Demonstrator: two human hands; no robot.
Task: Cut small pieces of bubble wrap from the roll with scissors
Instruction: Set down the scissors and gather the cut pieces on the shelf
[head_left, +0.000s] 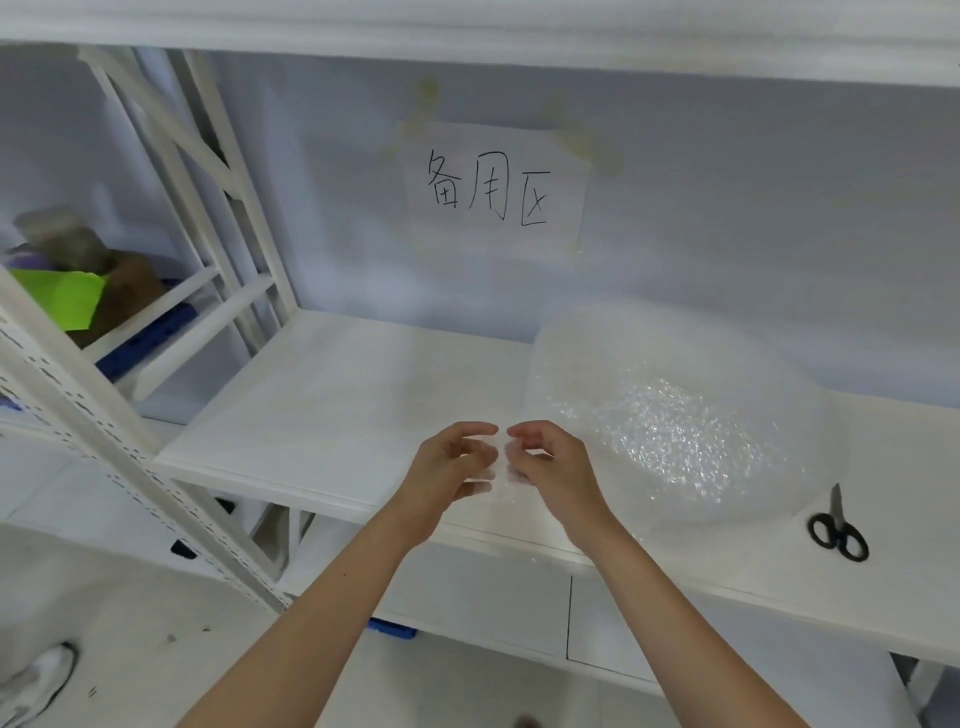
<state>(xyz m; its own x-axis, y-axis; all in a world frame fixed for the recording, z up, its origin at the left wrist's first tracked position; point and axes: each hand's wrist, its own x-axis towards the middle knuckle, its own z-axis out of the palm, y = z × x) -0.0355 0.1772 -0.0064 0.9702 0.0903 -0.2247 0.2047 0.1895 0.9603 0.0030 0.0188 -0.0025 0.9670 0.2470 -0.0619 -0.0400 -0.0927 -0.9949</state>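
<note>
Hands pinching bubble wrap piece

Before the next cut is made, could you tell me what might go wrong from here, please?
1. The scissors lie close to the front edge of the shelf, so a careless reach might knock them off.
2. The left hand and right hand pinch a small clear piece of bubble wrap beyond the shelf edge; it could drop to the floor.
3. The bubble wrap roll rests loose and might shift when pulled.

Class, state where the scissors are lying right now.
The black-handled scissors lie on the white shelf at far right, beside the bubble wrap roll, untouched by either hand.
</note>
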